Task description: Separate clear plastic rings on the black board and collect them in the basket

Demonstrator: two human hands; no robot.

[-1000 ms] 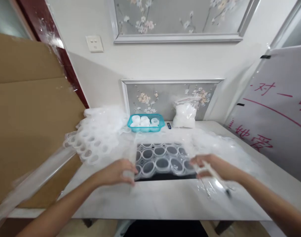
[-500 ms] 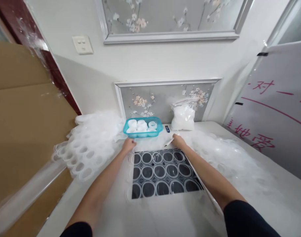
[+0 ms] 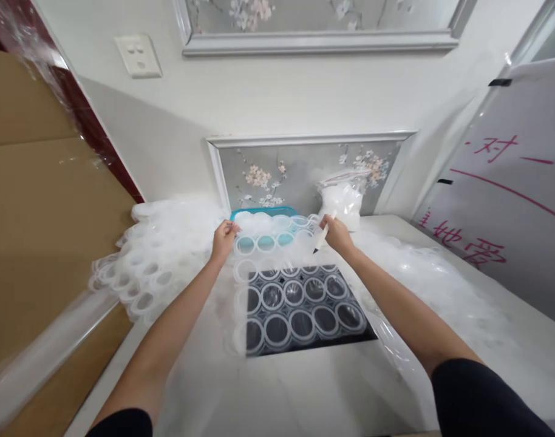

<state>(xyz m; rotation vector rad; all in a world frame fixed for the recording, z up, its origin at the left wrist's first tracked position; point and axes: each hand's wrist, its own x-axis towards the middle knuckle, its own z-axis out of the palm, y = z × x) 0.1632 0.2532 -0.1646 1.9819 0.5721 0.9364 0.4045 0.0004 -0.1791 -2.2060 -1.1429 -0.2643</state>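
A clear plastic sheet with rows of white rings is lifted at its far edge, its near part lying over a black sheet. My left hand pinches its far left corner. At the far right corner, my right hand is closed on the sheet's edge and also around a white pen-like tool, dark tip pointing down. Behind the raised edge stands a turquoise basket, partly covered by the sheet; its contents are hard to make out through it.
Ring-cut plastic sheets are heaped on the left, with more clear plastic spread on the right. A zip bag of white material leans on the back wall. Cardboard stands at the left, a whiteboard at the right.
Both hands have risen, moving away from me, and lifted the sheet's far edge in front of the basket. The rings have shifted off the black sheet's pattern. The view has tilted slightly.
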